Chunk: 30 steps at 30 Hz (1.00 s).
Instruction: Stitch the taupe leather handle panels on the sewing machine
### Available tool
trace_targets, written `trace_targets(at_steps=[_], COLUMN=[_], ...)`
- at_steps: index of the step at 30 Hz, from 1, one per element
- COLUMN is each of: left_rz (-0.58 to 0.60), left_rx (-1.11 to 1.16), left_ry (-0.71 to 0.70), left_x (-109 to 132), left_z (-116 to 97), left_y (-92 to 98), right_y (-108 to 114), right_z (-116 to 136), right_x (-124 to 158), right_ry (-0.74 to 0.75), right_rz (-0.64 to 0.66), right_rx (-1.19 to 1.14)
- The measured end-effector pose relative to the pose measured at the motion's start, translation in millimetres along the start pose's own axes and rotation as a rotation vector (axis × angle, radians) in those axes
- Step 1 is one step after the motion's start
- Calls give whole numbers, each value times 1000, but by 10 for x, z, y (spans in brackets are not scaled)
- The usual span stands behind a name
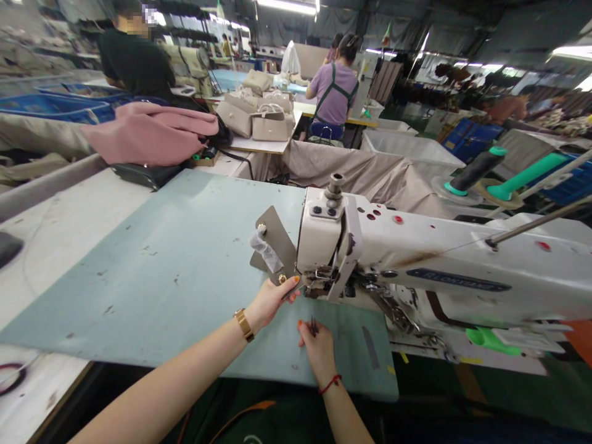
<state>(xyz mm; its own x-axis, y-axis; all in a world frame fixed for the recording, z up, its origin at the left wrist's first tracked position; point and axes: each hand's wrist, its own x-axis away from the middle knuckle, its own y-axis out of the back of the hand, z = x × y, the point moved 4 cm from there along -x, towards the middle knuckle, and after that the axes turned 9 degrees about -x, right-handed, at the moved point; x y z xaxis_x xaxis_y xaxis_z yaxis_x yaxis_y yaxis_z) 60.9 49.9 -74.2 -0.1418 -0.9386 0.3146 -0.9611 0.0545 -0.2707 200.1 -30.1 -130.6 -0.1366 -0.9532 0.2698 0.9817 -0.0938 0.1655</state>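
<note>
Bright ceiling tubes [287, 5], warped edges, background perhaps slightly soft

Fluorescent tubes [287, 6] light the dark factory ceiling [462, 18] above long worktables [256, 145] and blue plastic crates [469, 139].

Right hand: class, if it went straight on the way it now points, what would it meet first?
The right hand would probably meet the metal presser foot of the sewing machine first, though depth is hard to judge.
</note>
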Motion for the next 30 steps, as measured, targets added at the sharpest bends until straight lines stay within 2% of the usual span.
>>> trace_targets(at_steps=[11,17,22,26,28,30], left_rz=[-330,-436,-414,-405,-369,-283], left_rx=[109,57,-2,-27,-25,-58], left_ry=[-55,-66,-20,15,35,73], left_x=[286,447,499,470,481,549], left_z=[163,277,360,378,425,509], left_y=[-272,-484,-589,-614,-605,-572], right_y=[68,183,337,345,341,344], right_z=[-60,-119,-180,-158,-131,-98], right_x=[-5,59,140,154,150,148], right_ry=[-4,-68,-103,-94,-81,-66], right_rz=[-57,-96,-110,-102,-108,-112], right_rx=[-150,-265,-306,-278,-250,-219])
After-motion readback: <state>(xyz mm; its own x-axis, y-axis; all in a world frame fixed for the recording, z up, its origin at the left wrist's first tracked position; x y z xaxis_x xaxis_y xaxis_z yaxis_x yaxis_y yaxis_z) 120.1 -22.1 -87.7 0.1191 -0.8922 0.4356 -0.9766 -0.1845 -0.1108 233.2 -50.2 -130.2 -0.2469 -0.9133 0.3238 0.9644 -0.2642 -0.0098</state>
